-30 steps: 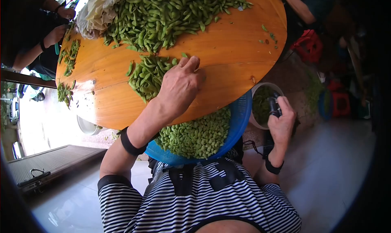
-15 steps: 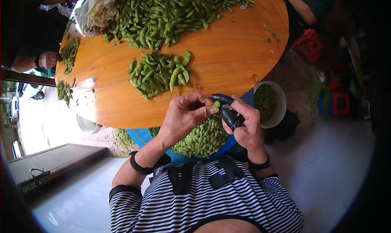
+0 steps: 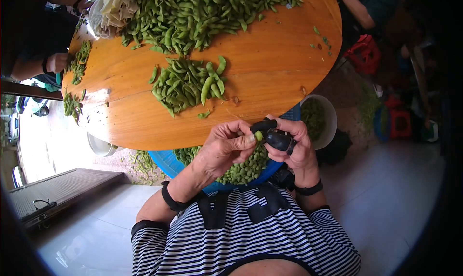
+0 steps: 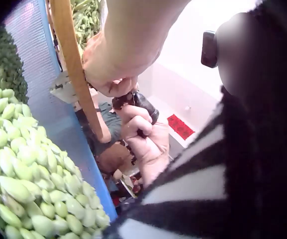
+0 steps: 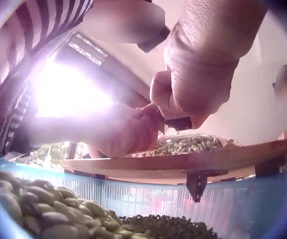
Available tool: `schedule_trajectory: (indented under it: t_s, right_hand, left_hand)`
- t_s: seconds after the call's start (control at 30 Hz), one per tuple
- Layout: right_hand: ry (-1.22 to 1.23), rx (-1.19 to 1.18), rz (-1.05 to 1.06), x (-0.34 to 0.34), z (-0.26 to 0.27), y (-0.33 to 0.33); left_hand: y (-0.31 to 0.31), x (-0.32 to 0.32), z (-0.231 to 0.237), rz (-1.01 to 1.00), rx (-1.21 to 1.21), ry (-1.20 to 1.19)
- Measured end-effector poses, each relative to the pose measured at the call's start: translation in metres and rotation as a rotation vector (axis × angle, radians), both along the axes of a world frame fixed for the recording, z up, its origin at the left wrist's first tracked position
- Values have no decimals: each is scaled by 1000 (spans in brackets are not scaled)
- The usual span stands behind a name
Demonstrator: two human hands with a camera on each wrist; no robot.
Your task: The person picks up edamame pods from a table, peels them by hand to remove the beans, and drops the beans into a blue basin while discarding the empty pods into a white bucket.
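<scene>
One small green bean pod sits mid-frame, pinched by the bare left hand. The black-capped right hand grips it too.

The left hand and right hand mostly hide a pod; the pile toward the far edge of the table is cut off above.

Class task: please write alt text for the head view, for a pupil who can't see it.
A person's left hand pinches what looks like an edamame pod at the black finger covers on their right hand, above a blue basket of shelled beans. Beyond, a wooden table holds large and small heaps of unshelled pods.
</scene>
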State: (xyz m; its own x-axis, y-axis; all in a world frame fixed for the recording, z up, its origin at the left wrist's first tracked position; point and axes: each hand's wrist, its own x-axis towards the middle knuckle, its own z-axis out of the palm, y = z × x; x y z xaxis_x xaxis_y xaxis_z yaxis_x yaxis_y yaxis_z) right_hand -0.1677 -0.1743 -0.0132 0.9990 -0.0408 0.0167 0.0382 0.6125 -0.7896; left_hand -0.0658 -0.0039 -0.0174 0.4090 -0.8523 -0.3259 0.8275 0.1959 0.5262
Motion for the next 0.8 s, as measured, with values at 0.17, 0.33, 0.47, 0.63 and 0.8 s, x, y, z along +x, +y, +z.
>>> schedule_trajectory:
  t_s: [0.17, 0.33, 0.47, 0.63, 0.8]
  right_hand:
    - [183, -313, -99, 0, 26, 6]
    - [-29, -1313, -410, 0, 35, 19]
    - [-17, -1424, -478, -1, 37, 31]
    - [-1, -1398, -386, -2, 29, 25]
    - [-76, -1207, -419, 6, 25, 16]
  left_hand:
    - [-2, -4, 2, -6, 1, -71]
    - [-4, -4, 4, 215, 405, -1422]
    - [0, -4, 20, 32, 351, -791]
    - [0, 0, 15, -41, 319, -528]
    - [0, 0, 11, -35, 246, -466]
